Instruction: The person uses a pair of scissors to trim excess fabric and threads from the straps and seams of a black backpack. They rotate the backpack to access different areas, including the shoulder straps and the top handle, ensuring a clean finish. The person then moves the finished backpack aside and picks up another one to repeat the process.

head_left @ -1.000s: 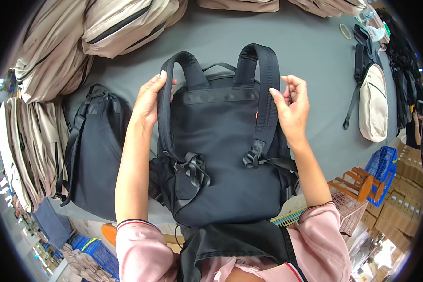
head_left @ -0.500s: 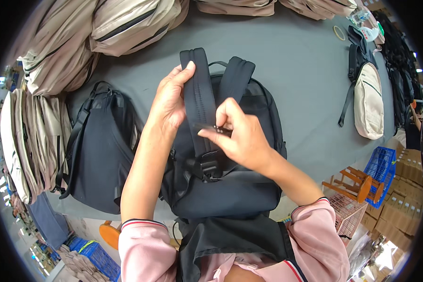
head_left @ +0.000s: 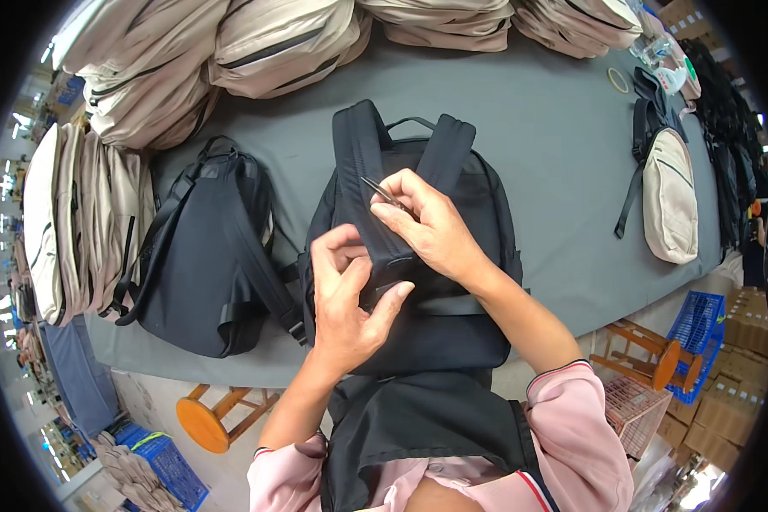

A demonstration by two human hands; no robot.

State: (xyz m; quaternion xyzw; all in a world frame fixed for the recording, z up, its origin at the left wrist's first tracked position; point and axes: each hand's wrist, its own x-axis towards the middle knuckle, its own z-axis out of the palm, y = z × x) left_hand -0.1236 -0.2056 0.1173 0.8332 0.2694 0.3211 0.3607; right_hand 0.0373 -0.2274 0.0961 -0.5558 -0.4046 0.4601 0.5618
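A black backpack lies in front of me with its shoulder straps facing up. My left hand is at the lower end of its left shoulder strap. The fingers curl against the strap's edge and partly behind it, while the thumb stretches below its end. In my right hand is a small dark pointed tool, apparently thread snips, with its thin tip over the same strap. Fingers cover most of the tool. The right shoulder strap lies beside it, untouched.
Another black backpack lies to the left on the grey table. Beige bags are piled along the far and left edges. At the right are a beige sling bag and a tape ring. Wooden stools stand below.
My left hand has moved down from the strap's upper part to its lower end. My right hand has shifted slightly up, and the tool's tip now points up-left.
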